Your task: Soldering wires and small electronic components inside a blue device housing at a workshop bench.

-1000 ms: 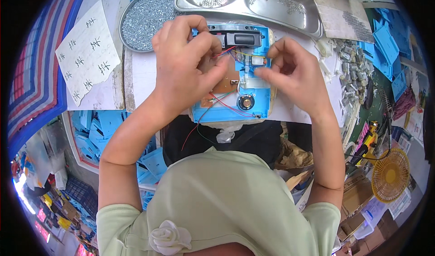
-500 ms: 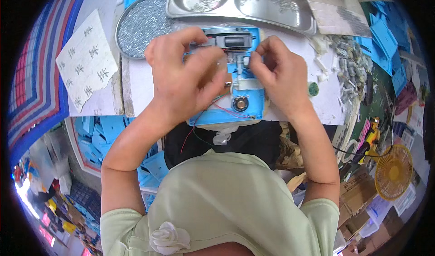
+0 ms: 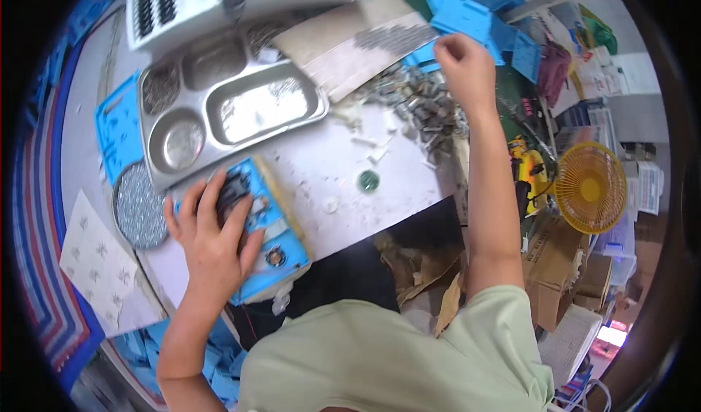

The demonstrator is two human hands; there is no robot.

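At eight o'clock in the view, the left hand (image 3: 213,243) spreads over the open blue case (image 3: 293,250) on the tabletop (image 3: 332,182), fingers apart, seemingly steadying it. At one o'clock, beside the grey parts heap (image 3: 422,104), the right hand (image 3: 467,75) curls; whether its grip clamps anything, I cannot tell. This looks like a reaching step, calling for a still case.
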